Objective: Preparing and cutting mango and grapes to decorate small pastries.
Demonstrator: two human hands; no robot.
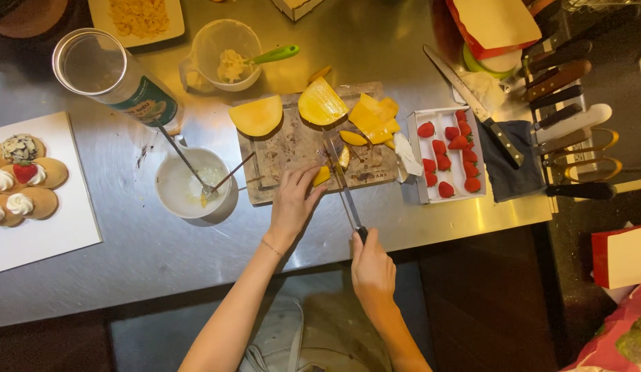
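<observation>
At frame centre, your left hand (293,203) pinched a mango slice (322,176) steady on the cutting board (293,148) while your right hand (373,270), fingers wrapped tight, gripped the knife (342,182).

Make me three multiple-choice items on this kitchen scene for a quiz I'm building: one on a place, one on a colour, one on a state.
1. Where is the box of strawberries?
A. right of the cutting board
B. left of the white bowl
C. on the white tray

2. What colour is the spoon handle in the measuring cup?
A. red
B. green
C. black

3. What is the right hand doing?
A. resting open
B. gripping the knife
C. holding a strawberry

Answers: 1 A, the box sits at the board's right edge. 2 B, the handle is bright green. 3 B, the grip closes on the knife handle while the left hand steadies a mango piece.
</observation>
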